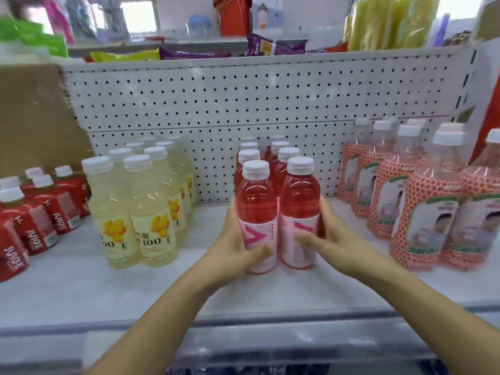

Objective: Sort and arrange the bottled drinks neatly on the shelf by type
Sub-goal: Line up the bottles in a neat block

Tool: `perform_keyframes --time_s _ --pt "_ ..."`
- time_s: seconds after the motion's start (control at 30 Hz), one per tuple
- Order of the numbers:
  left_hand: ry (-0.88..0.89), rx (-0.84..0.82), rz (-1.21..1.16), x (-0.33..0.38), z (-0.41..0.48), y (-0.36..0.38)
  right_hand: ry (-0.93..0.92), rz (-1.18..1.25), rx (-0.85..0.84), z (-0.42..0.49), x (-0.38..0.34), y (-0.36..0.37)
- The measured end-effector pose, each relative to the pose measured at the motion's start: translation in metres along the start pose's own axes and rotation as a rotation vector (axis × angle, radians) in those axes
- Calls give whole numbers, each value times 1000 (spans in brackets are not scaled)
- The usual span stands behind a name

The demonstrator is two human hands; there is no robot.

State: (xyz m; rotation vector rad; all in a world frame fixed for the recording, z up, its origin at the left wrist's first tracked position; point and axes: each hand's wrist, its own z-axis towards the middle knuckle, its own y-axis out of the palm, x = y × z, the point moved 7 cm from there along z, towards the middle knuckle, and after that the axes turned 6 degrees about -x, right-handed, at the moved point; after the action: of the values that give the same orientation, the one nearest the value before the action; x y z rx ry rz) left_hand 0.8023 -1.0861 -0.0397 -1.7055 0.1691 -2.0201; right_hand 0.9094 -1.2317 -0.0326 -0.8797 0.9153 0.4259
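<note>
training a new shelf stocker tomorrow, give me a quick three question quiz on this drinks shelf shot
1. True or false: the left hand holds nothing.
2. Which group stands just left of the pink bottles? A red juice packs; B pale yellow bottles; C patterned-label bottles.
3. Fill in: the pink bottles stand in ___ rows running front to back.

Key: 1 false, it holds the front-left pink bottle, while the right hand holds the front-right pink bottle. 2 B. 3 two.
</note>
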Motion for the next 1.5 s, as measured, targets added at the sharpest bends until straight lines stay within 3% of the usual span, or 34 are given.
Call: perform_keyframes --time_s 0.33,0.6,0.8,0.93,1.03,1.13,1.2,1.27,1.4,1.5 --pt "-88 12 -26 -18 21 -13 -18 107 52 19 4 13" --pt "-62 190 33 -23 12 -16 122 8 157 5 11 6" --pt "-23 182 9 -20 11 -10 138 -131 229 2 8 10" --pt "-64 176 27 -17 6 -9 173 -127 154 -2 2 15" --pt "-68 318 194 -7 -8 -10 150 -143 112 -19 -8 13" --pt "167 515 444 34 -35 7 125 -299 163 -47 -15 -4" --pt "353 480 544 60 -40 41 37 -376 244 -67 -24 -21" --pt "415 367 552 73 -33 78 -112 -430 326 -89 -38 -40" --pt "293 137 393 87 -10 135 -347 -566 506 -144 -48 -100" --pt "143 2 232 89 12 173 -279 -527 613 -174 -25 -162"
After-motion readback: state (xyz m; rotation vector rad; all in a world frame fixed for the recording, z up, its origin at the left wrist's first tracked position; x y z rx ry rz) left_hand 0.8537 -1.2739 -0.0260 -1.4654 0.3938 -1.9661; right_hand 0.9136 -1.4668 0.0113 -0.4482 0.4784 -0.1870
